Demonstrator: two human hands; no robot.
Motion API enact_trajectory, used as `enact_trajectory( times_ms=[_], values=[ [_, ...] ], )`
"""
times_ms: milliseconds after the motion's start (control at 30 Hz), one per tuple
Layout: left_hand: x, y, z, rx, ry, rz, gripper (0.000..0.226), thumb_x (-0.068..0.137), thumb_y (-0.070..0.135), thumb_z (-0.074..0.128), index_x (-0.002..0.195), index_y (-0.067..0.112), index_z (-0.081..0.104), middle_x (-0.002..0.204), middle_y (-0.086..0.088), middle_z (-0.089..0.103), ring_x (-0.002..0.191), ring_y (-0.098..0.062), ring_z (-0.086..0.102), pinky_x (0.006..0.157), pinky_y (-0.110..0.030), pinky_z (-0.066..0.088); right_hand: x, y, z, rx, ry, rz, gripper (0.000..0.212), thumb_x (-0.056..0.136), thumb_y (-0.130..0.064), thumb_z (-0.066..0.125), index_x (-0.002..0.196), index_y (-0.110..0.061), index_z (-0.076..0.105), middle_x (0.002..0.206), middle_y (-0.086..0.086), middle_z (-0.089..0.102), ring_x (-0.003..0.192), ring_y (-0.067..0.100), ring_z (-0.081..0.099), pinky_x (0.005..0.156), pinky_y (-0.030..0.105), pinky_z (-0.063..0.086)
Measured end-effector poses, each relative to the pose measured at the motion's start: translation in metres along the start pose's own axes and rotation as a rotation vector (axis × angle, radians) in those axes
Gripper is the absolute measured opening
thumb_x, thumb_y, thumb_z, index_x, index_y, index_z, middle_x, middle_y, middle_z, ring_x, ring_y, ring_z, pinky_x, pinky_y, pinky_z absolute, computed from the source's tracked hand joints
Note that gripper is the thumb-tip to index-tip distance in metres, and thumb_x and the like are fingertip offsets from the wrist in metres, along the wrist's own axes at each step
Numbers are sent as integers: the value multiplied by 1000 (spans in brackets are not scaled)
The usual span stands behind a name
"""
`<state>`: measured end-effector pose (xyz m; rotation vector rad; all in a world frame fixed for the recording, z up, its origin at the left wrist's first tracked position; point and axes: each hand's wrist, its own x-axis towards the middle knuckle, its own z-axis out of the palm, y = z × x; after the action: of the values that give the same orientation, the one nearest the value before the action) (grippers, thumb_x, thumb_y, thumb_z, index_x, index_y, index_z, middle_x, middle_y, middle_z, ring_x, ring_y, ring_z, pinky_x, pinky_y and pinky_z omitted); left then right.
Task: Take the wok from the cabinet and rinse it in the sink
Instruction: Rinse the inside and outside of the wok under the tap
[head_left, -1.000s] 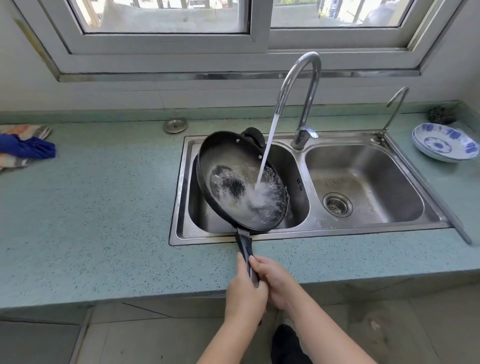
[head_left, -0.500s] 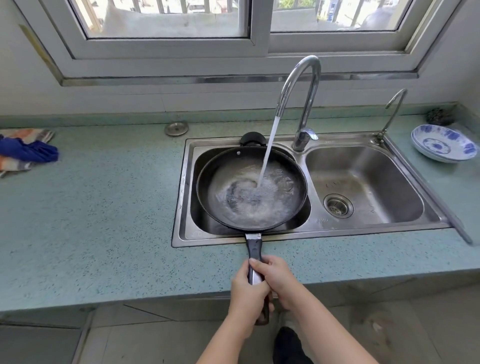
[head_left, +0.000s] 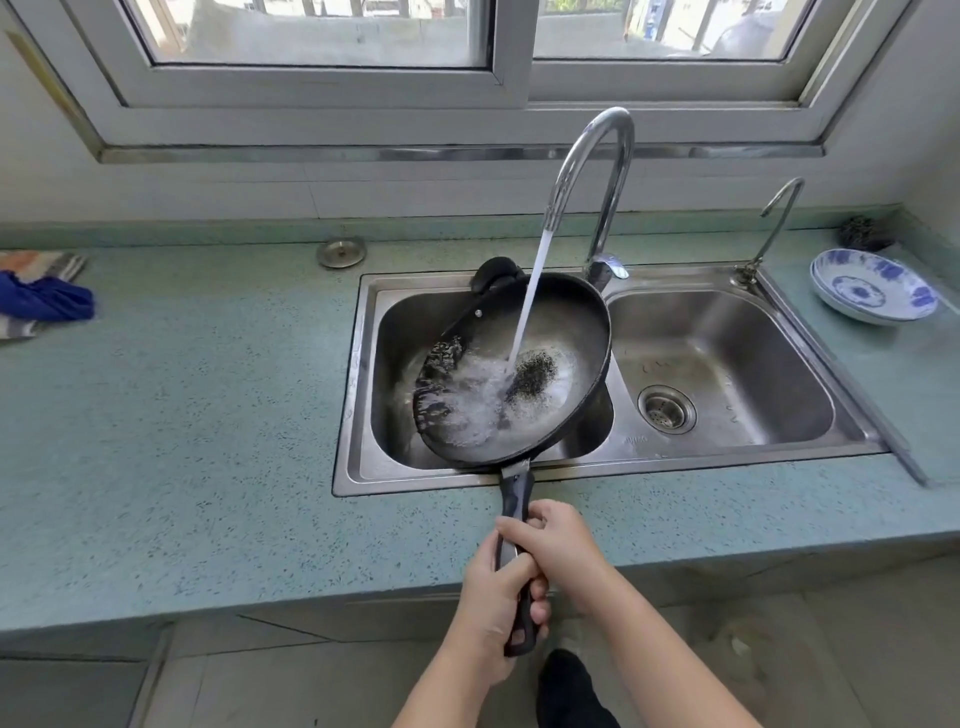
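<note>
Head view gives us a speckled teal countertop (head_left: 182, 441) set with a brushed-steel double sink (head_left: 727, 460). Over its left basin we see the round black wok (head_left: 571, 322), tilted with its right rim raised and its inside glossy and wet. A curved chrome faucet (head_left: 613, 156) drops a white stream onto the wok's floor, frothing toward the low left edge. We see both hands on the long black handle (head_left: 515, 493): the left hand (head_left: 493, 608) grips its end and the right hand (head_left: 558, 545) curls round it just ahead, the two touching.
</note>
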<state>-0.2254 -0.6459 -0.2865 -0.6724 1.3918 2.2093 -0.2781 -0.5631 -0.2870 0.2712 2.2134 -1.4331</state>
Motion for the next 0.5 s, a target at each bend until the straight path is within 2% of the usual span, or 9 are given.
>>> enact_trajectory(
  times_ms=[133,333,500],
  values=[
    [0,-2,3,123,61,54,30,89,4,48,113,20,53,45,-3,46,31,-15,40,35,-19,36,1,7,-3,133,-55,48,20,83,-19,63,69,-9,52,58,2,45,47,11,43,45,22,33],
    [1,-2,9,268,134,105,30,85,5,52,112,18,55,42,0,50,30,-16,45,36,-21,39,-2,6,-5,380,-175,127,17,90,-10,55,74,-6,56,47,-1,56,38,8,52,35,17,34],
    [2,-4,12,248,123,107,31,85,3,53,110,22,55,54,-3,56,33,-17,49,37,-22,42,0,10,-7,442,-178,165,12,91,-13,53,85,-5,60,56,4,59,52,17,55,50,27,38]
  ],
)
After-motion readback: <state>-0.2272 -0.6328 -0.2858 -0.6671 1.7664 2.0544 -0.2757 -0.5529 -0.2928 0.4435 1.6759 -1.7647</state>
